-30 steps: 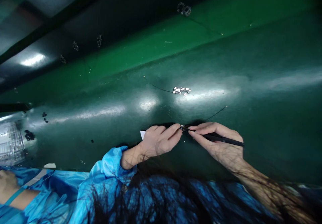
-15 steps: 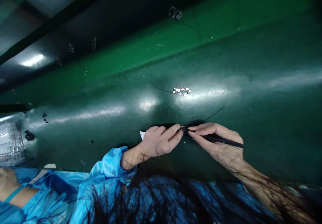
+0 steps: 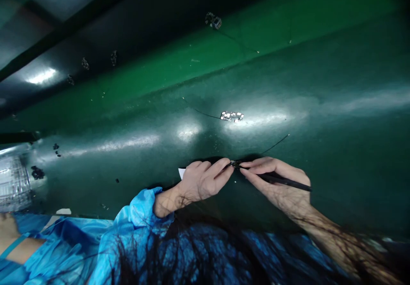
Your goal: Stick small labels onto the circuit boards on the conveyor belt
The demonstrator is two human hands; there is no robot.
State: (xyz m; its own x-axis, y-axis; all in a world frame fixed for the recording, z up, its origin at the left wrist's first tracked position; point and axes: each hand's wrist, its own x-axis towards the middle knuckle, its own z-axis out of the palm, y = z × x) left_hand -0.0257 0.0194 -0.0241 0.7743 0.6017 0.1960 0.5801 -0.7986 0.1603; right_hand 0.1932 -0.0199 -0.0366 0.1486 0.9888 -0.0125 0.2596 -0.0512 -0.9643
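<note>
My left hand (image 3: 201, 179) pinches a small dark part (image 3: 235, 164) on the green table, fingers closed around it. My right hand (image 3: 278, 182) holds a thin black stylus-like tool (image 3: 283, 181), its tip meeting the same small part. A thin black wire (image 3: 274, 143) runs from the part up and to the right. Farther back on the table lies a small circuit board (image 3: 231, 116) with a thin wire (image 3: 198, 110) trailing left. A white scrap (image 3: 181, 172) shows behind my left hand.
A moving green belt (image 3: 224, 50) crosses behind the table, carrying a small part (image 3: 213, 21) and several more parts at its left. A clear plastic tray (image 3: 13, 182) stands at the left edge. Small black bits (image 3: 37, 172) lie near it. A blue-sleeved person (image 3: 19, 246) is at lower left.
The small parts on the belt have drifted leftward. My hands have stayed nearly in place on the small part.
</note>
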